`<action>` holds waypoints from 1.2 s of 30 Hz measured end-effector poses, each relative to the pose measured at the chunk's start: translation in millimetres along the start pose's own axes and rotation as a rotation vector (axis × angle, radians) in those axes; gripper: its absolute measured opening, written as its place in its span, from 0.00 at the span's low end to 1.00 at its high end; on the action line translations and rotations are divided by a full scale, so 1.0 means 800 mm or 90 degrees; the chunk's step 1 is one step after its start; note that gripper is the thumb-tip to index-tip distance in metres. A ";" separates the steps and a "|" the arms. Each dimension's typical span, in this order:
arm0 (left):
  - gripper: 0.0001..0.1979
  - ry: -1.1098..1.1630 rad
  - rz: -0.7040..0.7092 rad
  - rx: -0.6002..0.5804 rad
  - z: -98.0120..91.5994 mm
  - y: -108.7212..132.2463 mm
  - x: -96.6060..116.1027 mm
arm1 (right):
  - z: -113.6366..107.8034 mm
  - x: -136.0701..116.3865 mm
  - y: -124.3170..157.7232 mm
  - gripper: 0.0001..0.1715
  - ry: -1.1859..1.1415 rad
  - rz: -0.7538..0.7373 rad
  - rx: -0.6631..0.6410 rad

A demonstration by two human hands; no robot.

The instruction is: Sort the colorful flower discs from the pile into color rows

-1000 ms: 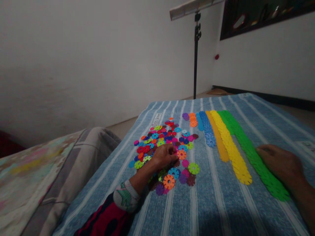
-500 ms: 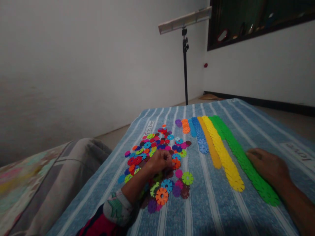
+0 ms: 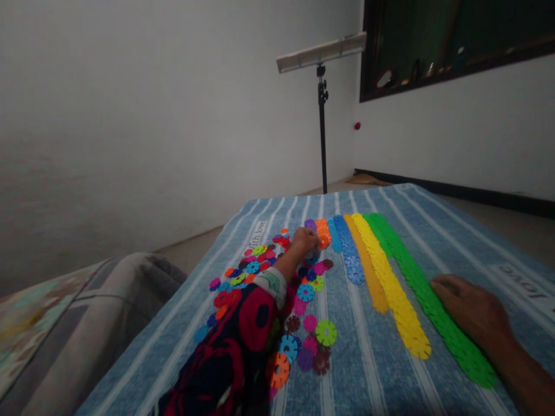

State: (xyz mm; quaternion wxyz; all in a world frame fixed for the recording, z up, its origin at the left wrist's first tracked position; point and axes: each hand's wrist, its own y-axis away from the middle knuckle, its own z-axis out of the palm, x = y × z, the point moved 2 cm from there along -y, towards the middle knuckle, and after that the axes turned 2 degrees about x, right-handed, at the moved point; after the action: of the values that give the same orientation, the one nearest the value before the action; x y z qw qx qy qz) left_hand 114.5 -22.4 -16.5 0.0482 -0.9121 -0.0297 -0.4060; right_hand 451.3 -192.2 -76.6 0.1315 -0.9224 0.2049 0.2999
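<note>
My left hand [image 3: 306,239] is pinched at the near end of a short row of orange notched plastic discs [image 3: 322,226], with an orange disc at its fingertips, partly hidden. A short purple row [image 3: 310,223] lies just beyond that hand. Below my left forearm spreads a loose pile of mixed-colour discs [image 3: 252,267], partly covered by the sleeve. My right hand [image 3: 472,306] rests on the cloth, fingers loosely extended against the edge of a long row of overlapping green discs [image 3: 427,294]; I see nothing held in it.
Between the hands lie a yellow row [image 3: 390,289], an amber row [image 3: 367,266], a blue row [image 3: 350,248] and a light blue row [image 3: 335,236]. They rest on a striped blue cloth [image 3: 459,254]. A black stand [image 3: 323,133] rises behind; grey fabric [image 3: 134,300] bulges at left.
My left hand has moved forward from the loose pile to the orange row, and an orange disc is gone from the pile. My right hand stays beside the green row. The view has tilted slightly up.
</note>
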 end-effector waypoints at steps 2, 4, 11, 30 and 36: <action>0.07 -0.019 0.000 0.008 0.008 -0.012 0.000 | 0.000 -0.001 0.001 0.24 0.002 0.003 0.004; 0.06 -0.042 0.001 0.016 0.010 -0.021 -0.003 | 0.001 -0.002 0.001 0.24 0.001 0.009 0.004; 0.13 -0.133 -0.010 0.004 0.006 -0.021 -0.012 | 0.003 -0.004 -0.002 0.26 0.004 0.009 -0.019; 0.16 -0.290 0.065 -0.012 0.027 -0.008 0.015 | 0.003 -0.002 -0.001 0.25 0.011 0.011 -0.008; 0.17 -0.239 0.075 0.012 0.024 -0.004 0.008 | 0.003 0.000 -0.002 0.24 0.024 -0.003 -0.002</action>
State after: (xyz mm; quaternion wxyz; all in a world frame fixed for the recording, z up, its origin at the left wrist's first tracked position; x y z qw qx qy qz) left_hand 132.7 -17.2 -24.6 0.0741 -0.9715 0.0118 -0.2250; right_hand 450.9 -189.8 -77.9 0.1271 -0.9284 0.2050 0.2827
